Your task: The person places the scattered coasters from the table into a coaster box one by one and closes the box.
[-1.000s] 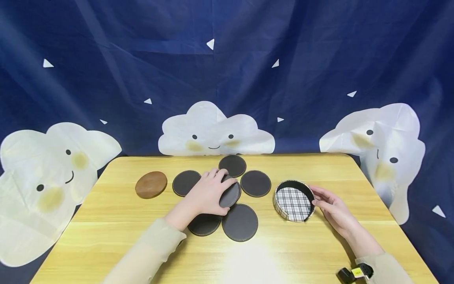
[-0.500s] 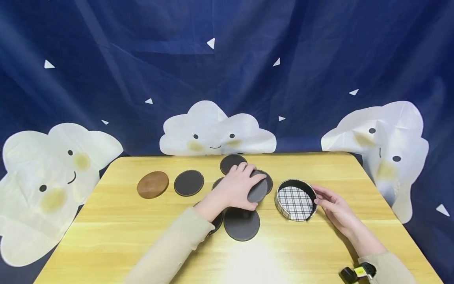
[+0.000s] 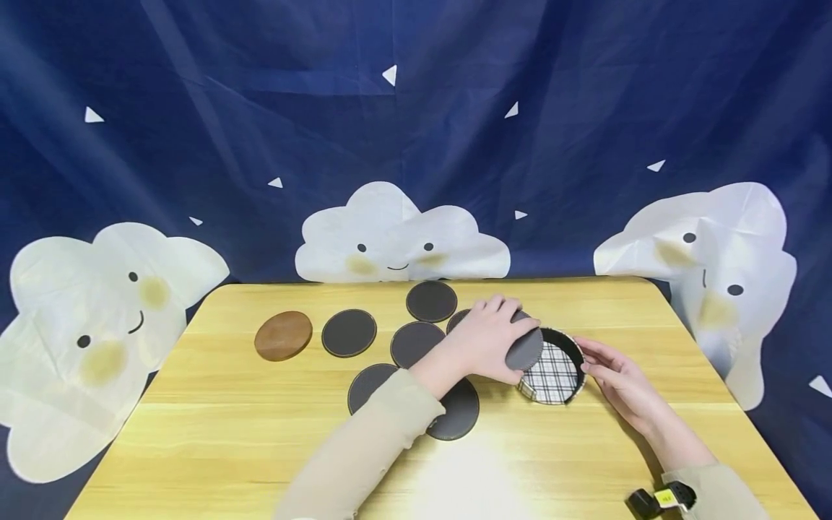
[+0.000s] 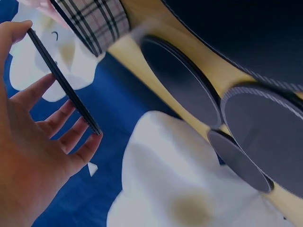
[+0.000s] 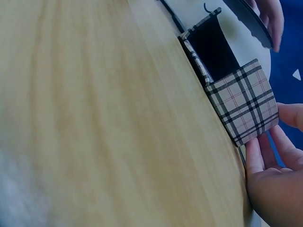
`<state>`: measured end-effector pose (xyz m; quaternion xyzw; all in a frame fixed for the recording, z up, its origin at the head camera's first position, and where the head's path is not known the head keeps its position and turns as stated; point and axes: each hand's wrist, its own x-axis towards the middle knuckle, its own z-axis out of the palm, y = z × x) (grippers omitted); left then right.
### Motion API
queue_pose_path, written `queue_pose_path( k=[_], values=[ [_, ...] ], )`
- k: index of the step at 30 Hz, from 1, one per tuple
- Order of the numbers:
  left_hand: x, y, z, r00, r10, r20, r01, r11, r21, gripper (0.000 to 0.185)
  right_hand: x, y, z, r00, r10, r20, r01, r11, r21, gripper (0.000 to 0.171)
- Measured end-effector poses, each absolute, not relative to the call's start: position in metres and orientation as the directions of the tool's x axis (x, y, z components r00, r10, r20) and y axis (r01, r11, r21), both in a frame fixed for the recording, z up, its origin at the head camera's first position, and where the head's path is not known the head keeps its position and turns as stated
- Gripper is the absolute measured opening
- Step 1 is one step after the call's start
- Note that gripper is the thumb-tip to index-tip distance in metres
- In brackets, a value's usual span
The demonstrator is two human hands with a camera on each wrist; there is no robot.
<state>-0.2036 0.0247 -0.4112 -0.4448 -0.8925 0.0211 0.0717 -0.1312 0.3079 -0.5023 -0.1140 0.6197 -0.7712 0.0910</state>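
Note:
My left hand holds a black round coaster by its edge, thumb on one side and fingertips on the other, as the left wrist view shows. This coaster is off the table, over the left part of a round plaid coaster holder. The holder stands on the table, with a black inner wall, plaid bottom and a gap in its front wall. At its right side, my right hand pinches the wall between thumb and fingers. In the right wrist view the plaid outer wall shows close to those fingertips.
Several black coasters lie left of the holder, among them a back one, a middle one and a left one. My left sleeve partly covers a front coaster. A brown round disc lies farther left.
My left hand has carried the coaster rightward from above the middle coaster to the holder's left edge. My right hand stays at the holder.

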Motion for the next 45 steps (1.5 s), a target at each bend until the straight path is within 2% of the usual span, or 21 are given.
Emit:
queue_pose_path(
  k=[16, 23, 32, 45],
  values=[
    [-0.193, 0.086, -0.425, -0.586, 0.81, -0.011, 0.802, 0.579, -0.147, 0.09, -0.131, 0.31, -0.505, -0.946, -0.311, 0.093, -0.015, -0.243, -0.97, 0.052],
    [-0.188, 0.091, -0.43, -0.613, 0.789, -0.047, 0.784, 0.6, -0.159, 0.09, -0.131, 0.311, -0.507, -0.946, -0.309, 0.1, -0.021, -0.25, -0.968, 0.053],
    [-0.185, 0.098, -0.435, -0.613, 0.785, -0.093, 0.788, 0.597, -0.149, 0.089, -0.131, 0.309, -0.508, -0.945, -0.311, 0.103, -0.026, -0.242, -0.97, 0.053],
    [-0.182, 0.097, -0.446, -0.606, 0.791, -0.078, 0.781, 0.574, -0.248, 0.092, -0.132, 0.309, -0.506, -0.952, -0.288, 0.1, -0.029, -0.241, -0.97, 0.05]
  ],
)
